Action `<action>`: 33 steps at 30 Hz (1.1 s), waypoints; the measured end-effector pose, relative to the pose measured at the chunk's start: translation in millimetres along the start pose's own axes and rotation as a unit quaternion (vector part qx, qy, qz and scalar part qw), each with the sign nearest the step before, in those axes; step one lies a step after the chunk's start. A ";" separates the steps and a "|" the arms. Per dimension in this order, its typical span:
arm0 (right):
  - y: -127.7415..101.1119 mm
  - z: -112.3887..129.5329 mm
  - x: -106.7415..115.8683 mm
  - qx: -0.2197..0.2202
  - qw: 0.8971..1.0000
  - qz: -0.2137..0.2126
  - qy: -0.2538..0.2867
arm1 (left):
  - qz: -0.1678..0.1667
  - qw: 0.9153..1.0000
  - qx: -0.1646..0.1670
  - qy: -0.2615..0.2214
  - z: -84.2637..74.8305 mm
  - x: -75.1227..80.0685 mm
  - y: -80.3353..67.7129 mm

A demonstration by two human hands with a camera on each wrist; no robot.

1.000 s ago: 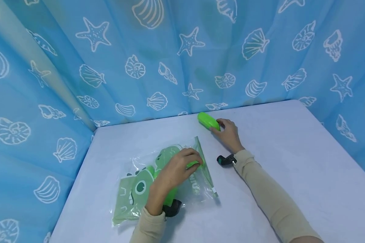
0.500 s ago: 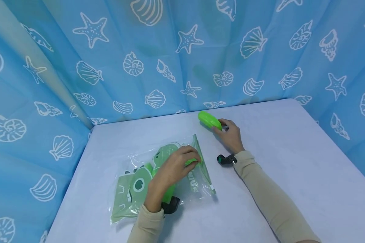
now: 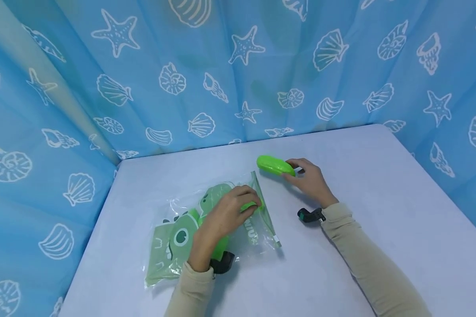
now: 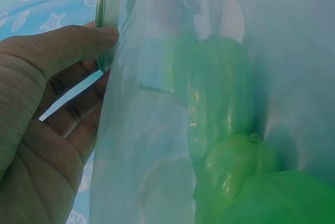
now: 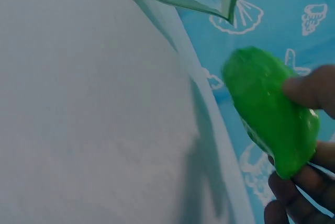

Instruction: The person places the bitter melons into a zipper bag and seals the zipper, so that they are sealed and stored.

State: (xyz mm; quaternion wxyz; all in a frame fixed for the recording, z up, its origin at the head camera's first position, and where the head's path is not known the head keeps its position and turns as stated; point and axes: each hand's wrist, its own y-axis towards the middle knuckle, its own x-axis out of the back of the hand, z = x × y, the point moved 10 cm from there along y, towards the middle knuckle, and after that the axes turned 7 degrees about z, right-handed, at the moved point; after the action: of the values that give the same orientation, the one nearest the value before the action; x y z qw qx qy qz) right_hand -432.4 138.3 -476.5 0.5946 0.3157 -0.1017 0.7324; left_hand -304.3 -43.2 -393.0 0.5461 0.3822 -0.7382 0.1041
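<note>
My left hand (image 3: 227, 215) pinches the open end of a clear zip bag (image 3: 158, 259) printed with a green cartoon dinosaur. In the left wrist view, its thumb presses on the bag's green zip strip (image 4: 104, 12). Several glossy green pieces (image 4: 222, 88) show through the bag, one with a small nub. My right hand (image 3: 311, 181) holds a glossy, bright-green oblong thing (image 3: 274, 165) between thumb and fingers, beyond and to the right of the bag's opening. The right wrist view shows this green thing (image 5: 272, 106) bulging, with a narrower lower end.
The table (image 3: 361, 176) wears a white cloth. A blue curtain (image 3: 222, 66) with white shells and starfish hangs right along its back edge and at both sides. Each wrist carries a small black device (image 3: 310, 215).
My right hand has drawn the green thing slightly right and nearer to me, turning it more level in the head view. The left hand keeps its hold on the bag.
</note>
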 end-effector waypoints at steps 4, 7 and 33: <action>-1.5 7.0 4.7 0.009 0.998 0.043 -0.035 | 0.004 1.000 0.004 0.000 1.4 -0.5 -0.3; -4.4 7.2 8.5 0.005 0.997 0.066 -0.046 | 0.005 1.000 0.004 0.000 1.4 0.2 -1.4; -23.2 31.2 11.8 0.033 0.980 0.198 -0.010 | 0.000 1.000 -0.007 -0.003 -1.0 0.6 0.2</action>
State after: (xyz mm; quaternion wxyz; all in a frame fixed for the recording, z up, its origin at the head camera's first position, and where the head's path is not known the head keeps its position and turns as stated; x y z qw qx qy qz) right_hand -401.1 137.8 -450.6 0.4261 0.3165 -0.1438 0.8352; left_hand -303.8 -42.7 -392.1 0.5465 0.3784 -0.7407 0.0973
